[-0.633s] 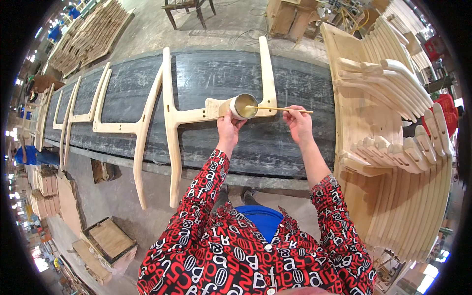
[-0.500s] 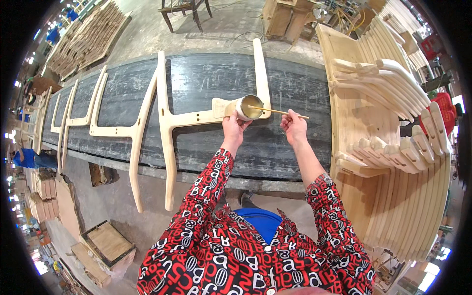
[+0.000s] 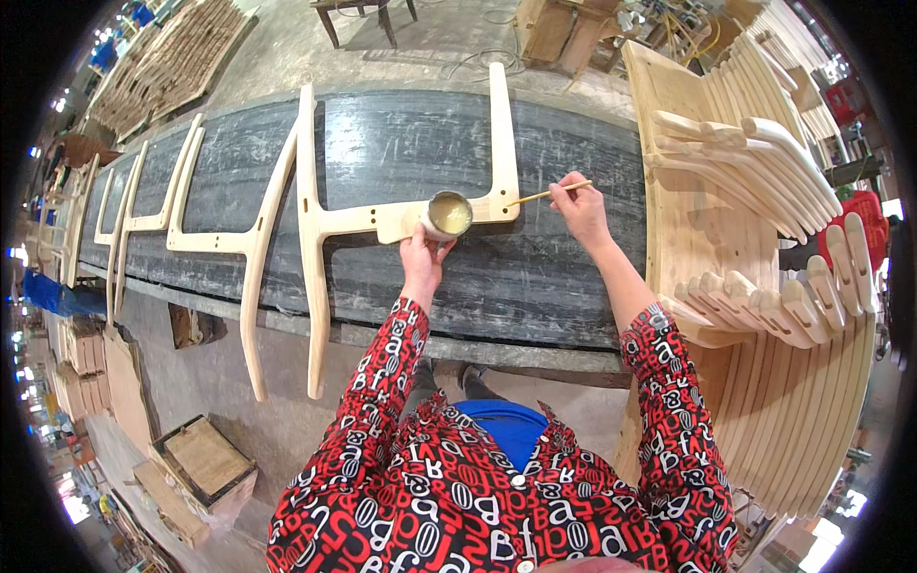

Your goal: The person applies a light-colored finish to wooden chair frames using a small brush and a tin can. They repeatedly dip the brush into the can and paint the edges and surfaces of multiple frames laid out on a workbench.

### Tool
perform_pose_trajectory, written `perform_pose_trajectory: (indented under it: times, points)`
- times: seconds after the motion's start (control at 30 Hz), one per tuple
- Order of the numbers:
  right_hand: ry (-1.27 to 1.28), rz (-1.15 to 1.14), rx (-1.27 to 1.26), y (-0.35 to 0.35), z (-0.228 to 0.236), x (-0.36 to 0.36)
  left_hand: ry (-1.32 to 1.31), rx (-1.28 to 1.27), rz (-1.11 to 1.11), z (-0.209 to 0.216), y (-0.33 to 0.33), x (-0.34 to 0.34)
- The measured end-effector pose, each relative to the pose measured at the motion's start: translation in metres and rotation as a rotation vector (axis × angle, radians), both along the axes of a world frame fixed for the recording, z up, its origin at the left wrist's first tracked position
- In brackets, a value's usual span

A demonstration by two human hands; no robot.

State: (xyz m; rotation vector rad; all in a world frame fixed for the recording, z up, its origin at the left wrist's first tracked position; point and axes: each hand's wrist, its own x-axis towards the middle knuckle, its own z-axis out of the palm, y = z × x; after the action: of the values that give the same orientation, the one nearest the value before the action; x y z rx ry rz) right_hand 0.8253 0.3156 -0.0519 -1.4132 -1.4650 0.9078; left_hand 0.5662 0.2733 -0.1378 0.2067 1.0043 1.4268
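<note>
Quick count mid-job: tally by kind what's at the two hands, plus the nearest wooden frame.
Cup, in the left hand: 1
Flat pale piece, beside the cup: 1
Thin stick, in the right hand: 1
Wooden frame: 1
Total: 4

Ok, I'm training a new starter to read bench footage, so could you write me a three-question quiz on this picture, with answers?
1. What does the left hand hold? A) a hammer B) a cup of pale liquid C) a folded cloth
2. True or false: the thin stick in the right hand has its tip outside the cup.
3. Fill in: the big stack of curved wooden pieces stands to the ____ of the dark table in the picture.

Key: 1. B. 2. True; the tip is at the wooden frame, to the cup's right. 3. Right.
</note>
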Motion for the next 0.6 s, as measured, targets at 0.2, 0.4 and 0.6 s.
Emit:
perform_pose_trajectory:
  times: [0.2,0.4,0.6]
  points:
    - [-0.226,0.09,0.032,0.008,-0.013,-0.009,0.012,0.002,0.032,-0.005,-0.041,-0.029]
    - [-0.252,0.15,0.003,0.014,-0.013,-0.023,0.019,-0.025,0.04,-0.008,-0.066,-0.045]
    - [-0.311,0.156,0.067,0.023,-0.001,-0.023,0.018,-0.009,0.069,-0.006,-0.069,-0.047]
